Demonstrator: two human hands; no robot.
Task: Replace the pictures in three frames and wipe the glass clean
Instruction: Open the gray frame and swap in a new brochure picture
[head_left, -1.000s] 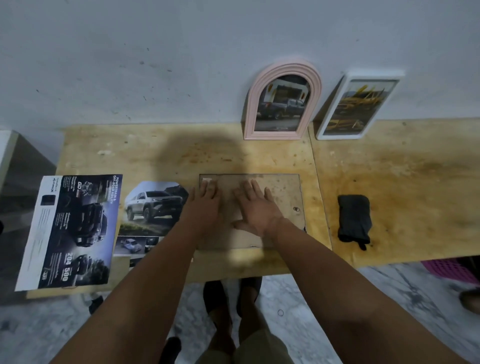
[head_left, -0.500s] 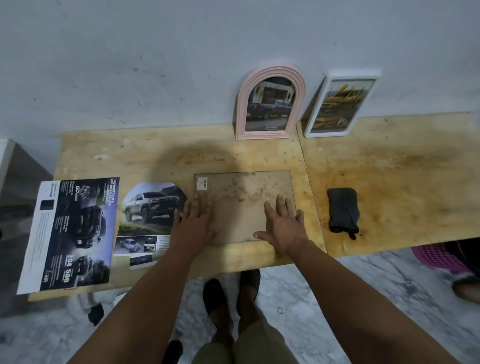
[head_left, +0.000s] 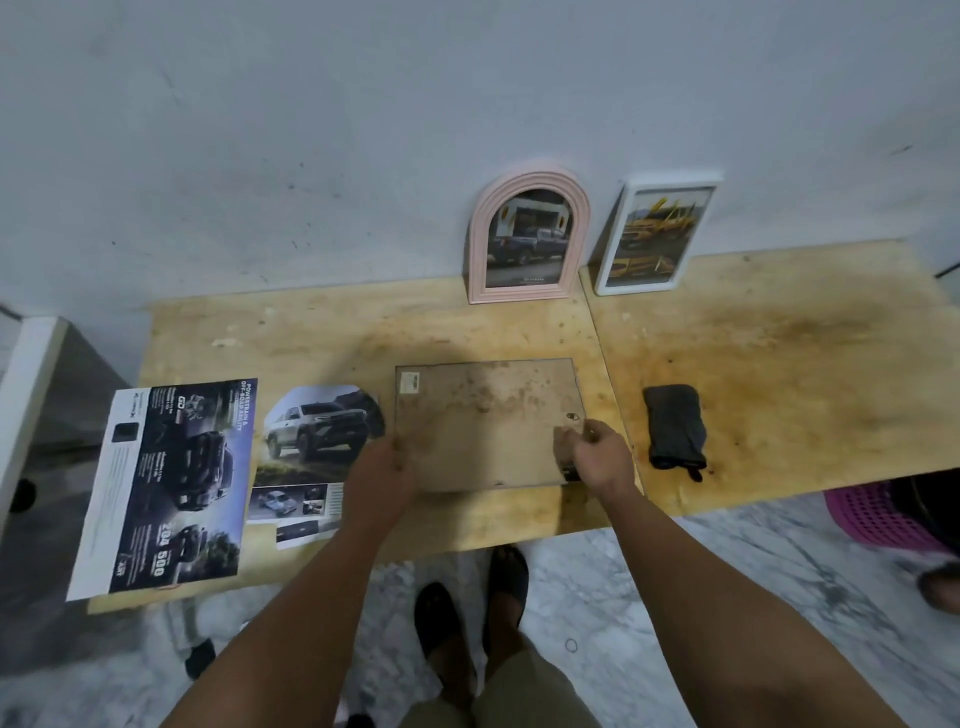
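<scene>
plywood bench (head_left: 322, 338) vs grey wall. l hand (head_left: 382, 467) & r hand (head_left: 597, 454) grip face-down frame (head_left: 488, 421) by its side edges. black cloth (head_left: 674, 426) lies just right of r hand's grip.

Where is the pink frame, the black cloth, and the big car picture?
pink frame (head_left: 529, 176), head view, top of its arch.
black cloth (head_left: 674, 425), head view, its middle.
car picture (head_left: 317, 423), head view, on the truck.

Both arms reach fwd — L hand (head_left: 382, 470) fingers curled, gripping; R hand (head_left: 597, 457) fingers bent, pinching, knuckles up.
</scene>
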